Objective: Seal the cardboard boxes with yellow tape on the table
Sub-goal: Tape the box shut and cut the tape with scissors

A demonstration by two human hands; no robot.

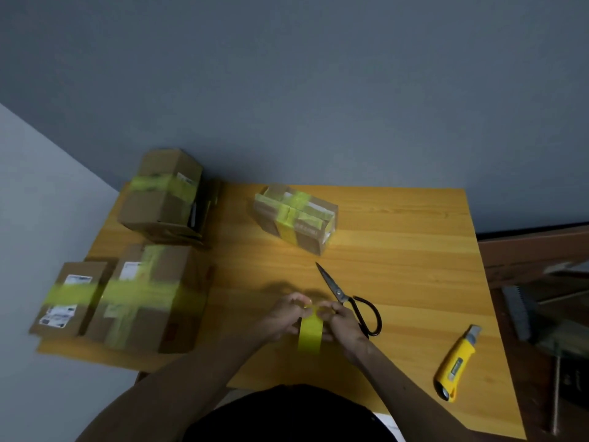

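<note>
Three brown cardboard boxes [127, 291] banded with yellow tape sit bunched at the counter's [398, 250] left edge, probably parked as finished. A fourth small taped cardboard box [296, 216] sits mid-counter. Nearer, the left hand [285, 315] and right hand [341, 319] pinch a glossy strip of yellow tape [309, 333] between their fingers, stretched flat, guessing so it won't stick to itself. Steel black-handled scissors [349, 299] and a chunky yellow plastic utility knife [455, 365] lie right, within reach.
</note>
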